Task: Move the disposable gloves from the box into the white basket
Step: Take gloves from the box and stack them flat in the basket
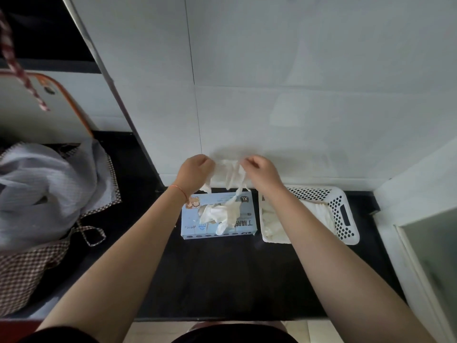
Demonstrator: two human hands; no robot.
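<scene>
A light blue glove box marked XL lies flat on the black counter, with white gloves spilling out of its top slot. Above the box, my left hand and my right hand each pinch one side of a white disposable glove and hold it stretched between them, its fingers hanging down. To the right of the box stands the white perforated basket, with several white gloves lying inside. My right forearm crosses over the basket's left part.
The black counter runs under both arms, with a white tiled wall behind it. A checked fabric bag with grey cloth sits at the left. A white cabinet side borders the right.
</scene>
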